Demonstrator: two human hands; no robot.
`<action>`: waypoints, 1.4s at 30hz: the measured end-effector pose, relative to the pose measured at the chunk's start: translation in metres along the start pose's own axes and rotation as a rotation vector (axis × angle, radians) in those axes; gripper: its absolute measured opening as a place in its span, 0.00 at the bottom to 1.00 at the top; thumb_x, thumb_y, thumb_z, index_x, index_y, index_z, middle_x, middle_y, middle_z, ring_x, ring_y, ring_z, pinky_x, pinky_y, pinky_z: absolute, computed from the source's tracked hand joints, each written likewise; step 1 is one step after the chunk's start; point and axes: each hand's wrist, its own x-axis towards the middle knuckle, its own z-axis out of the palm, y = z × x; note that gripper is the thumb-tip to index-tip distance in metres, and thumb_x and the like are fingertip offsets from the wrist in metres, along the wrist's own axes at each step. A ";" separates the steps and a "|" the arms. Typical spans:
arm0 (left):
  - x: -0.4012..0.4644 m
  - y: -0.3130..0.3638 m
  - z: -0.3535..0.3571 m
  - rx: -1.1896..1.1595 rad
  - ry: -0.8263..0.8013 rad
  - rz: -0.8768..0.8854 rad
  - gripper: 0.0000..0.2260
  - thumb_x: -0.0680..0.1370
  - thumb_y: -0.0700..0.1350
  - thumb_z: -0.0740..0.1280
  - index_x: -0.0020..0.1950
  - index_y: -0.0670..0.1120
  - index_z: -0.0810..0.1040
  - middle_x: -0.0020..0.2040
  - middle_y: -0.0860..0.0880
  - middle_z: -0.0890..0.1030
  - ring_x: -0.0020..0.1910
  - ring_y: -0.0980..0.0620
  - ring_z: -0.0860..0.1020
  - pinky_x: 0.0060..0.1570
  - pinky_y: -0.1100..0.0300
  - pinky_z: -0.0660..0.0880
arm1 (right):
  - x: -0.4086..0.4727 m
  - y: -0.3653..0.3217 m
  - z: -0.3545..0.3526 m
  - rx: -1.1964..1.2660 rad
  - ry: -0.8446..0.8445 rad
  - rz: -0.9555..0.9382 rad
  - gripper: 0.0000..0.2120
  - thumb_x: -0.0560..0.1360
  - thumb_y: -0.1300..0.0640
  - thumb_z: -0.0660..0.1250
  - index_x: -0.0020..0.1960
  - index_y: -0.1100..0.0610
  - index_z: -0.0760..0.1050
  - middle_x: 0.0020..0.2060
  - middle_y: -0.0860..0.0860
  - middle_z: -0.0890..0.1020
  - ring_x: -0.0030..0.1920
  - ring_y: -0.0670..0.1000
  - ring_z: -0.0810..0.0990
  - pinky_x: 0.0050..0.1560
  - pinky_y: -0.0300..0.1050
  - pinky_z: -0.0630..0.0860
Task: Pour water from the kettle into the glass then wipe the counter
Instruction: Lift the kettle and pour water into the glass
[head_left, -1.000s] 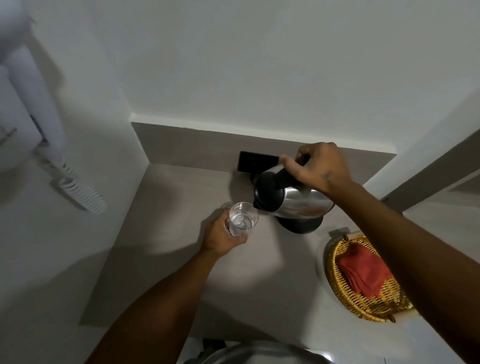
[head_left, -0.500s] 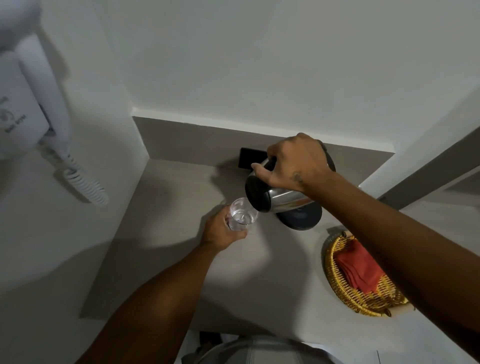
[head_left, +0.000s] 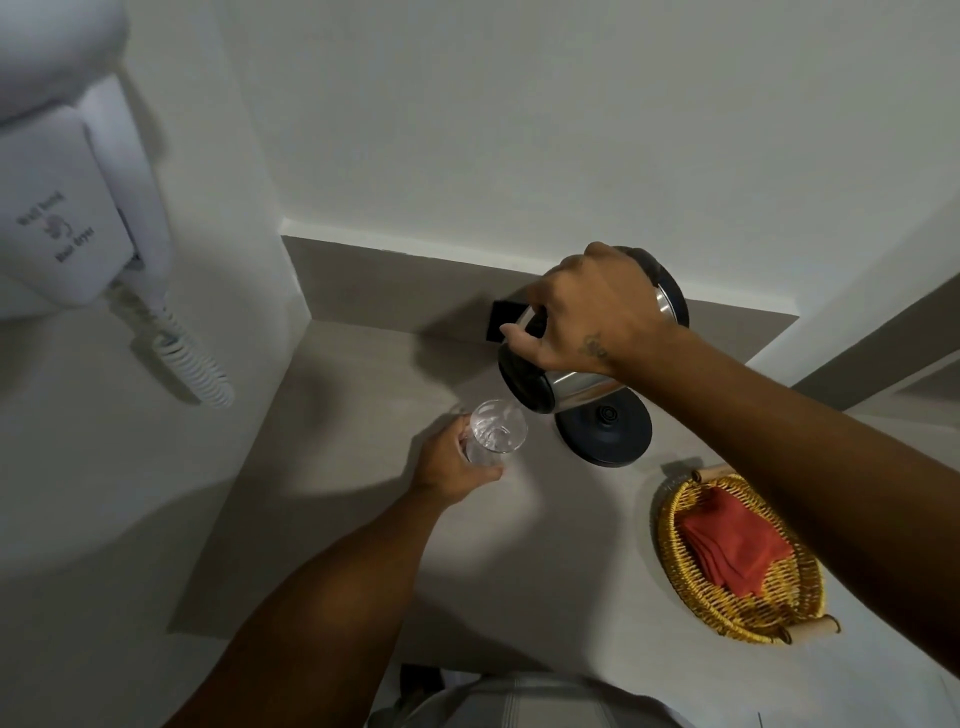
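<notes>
The right hand (head_left: 587, 306) gripped the kettle (head_left: 576, 384) by its black handle, fingers (head_left: 519, 332) curled tight around it, and held it lifted off the tabletop (head_left: 363, 509) and tipped steeply to the left. Its dark lidded end pointed down and left, just above the rim of the glass (head_left: 493, 431). No stream of water could be made out between spout and glass. The kettle's steel side caught the light below the wrist.

The left hand (head_left: 452, 467) held the glass from its near left side, fingers wrapped round the lower wall and pressed against it. The glass stood roughly upright, tilted a little toward the kettle, with some clear water in it. Whether it rested on the tabletop or was raised slightly could not be told.

Just right of the glass, directly under the tilted kettle, the round black base (head_left: 605, 431) sat bare on the tabletop. Behind the kettle, against the far backsplash, a black socket (head_left: 501, 322) showed partly.

Farther right and nearer, well apart from the glass, a wicker basket (head_left: 691, 597) held a folded red cloth (head_left: 737, 551). On the left wall hung a white hair dryer (head_left: 78, 208) with a coiled cord (head_left: 192, 364).
</notes>
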 end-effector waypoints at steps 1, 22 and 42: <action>0.000 0.000 0.000 -0.002 -0.004 0.000 0.31 0.60 0.41 0.84 0.61 0.46 0.80 0.52 0.49 0.85 0.53 0.47 0.84 0.55 0.50 0.82 | 0.001 0.000 -0.001 -0.008 -0.002 -0.010 0.28 0.75 0.34 0.50 0.43 0.52 0.81 0.31 0.49 0.80 0.33 0.53 0.77 0.47 0.47 0.72; -0.001 -0.001 -0.001 -0.001 -0.036 0.008 0.32 0.61 0.40 0.84 0.63 0.45 0.78 0.55 0.46 0.85 0.54 0.47 0.83 0.58 0.46 0.81 | 0.000 0.002 -0.002 0.019 -0.019 0.016 0.29 0.75 0.33 0.50 0.42 0.52 0.81 0.29 0.48 0.79 0.31 0.52 0.76 0.49 0.47 0.73; -0.002 0.000 -0.001 -0.004 -0.025 0.025 0.29 0.60 0.40 0.85 0.58 0.51 0.79 0.53 0.49 0.85 0.52 0.49 0.84 0.56 0.49 0.82 | -0.035 0.023 0.033 0.440 0.108 0.396 0.21 0.71 0.38 0.64 0.29 0.53 0.75 0.21 0.50 0.74 0.25 0.52 0.73 0.29 0.40 0.66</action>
